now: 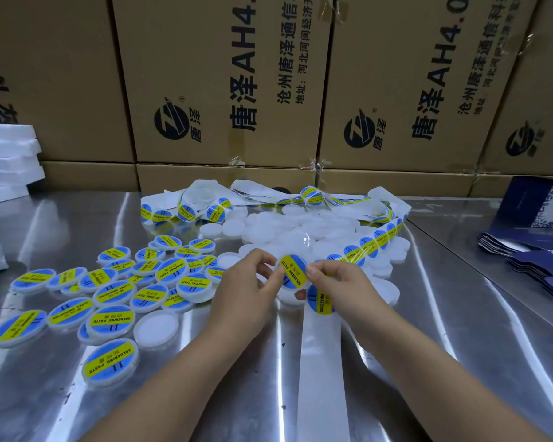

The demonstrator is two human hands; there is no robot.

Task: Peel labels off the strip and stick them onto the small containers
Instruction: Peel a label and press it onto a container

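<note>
The labelled container [292, 275] sits pinched between the left hand [246, 282] and the right hand [336, 282].

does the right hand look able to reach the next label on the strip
Probably yes: the next label lies uncovered just below the right hand, which first must release the container.

A metal counter [428, 346] is covered with labelled containers [109, 317] at left, plain white containers [300, 228] in the middle, a coiled label strip [369, 245] among them, and dark blue packets [530, 260] stacked at right.
</note>
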